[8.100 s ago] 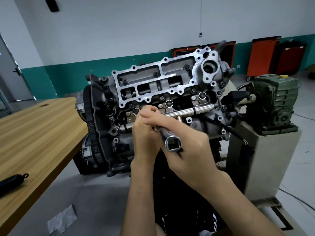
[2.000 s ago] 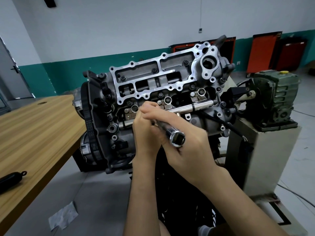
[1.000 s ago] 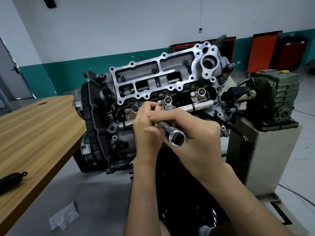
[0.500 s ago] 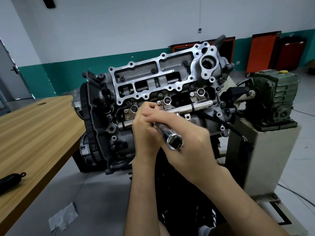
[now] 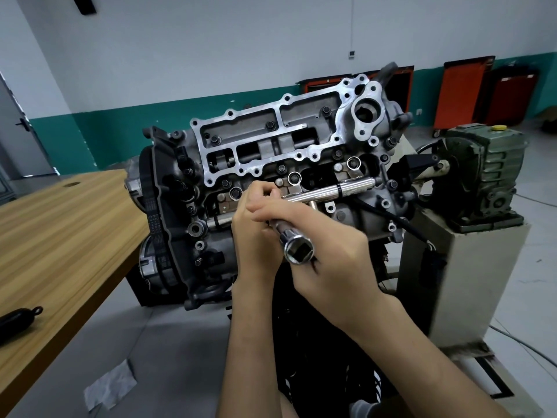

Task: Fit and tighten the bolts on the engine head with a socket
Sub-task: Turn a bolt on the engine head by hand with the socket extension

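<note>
A workshop: engine (image 5: 271, 182) on stand, red tool cabinets (image 5: 461, 95).

Left of the grip, well apart from it, stands a wooden counter (image 5: 60, 236) with a small round hole near its far edge. At its near end lies a black elongated object (image 5: 18, 317) with a ring at one tip; what it is cannot be told. Below the grip the grey floor (image 5: 168, 342) carries a crumpled scrap (image 5: 110, 384), possibly tape or paper, and to the right a pale pedestal (image 5: 470, 285) bearing a green gearbox (image 5: 488, 173).
</note>
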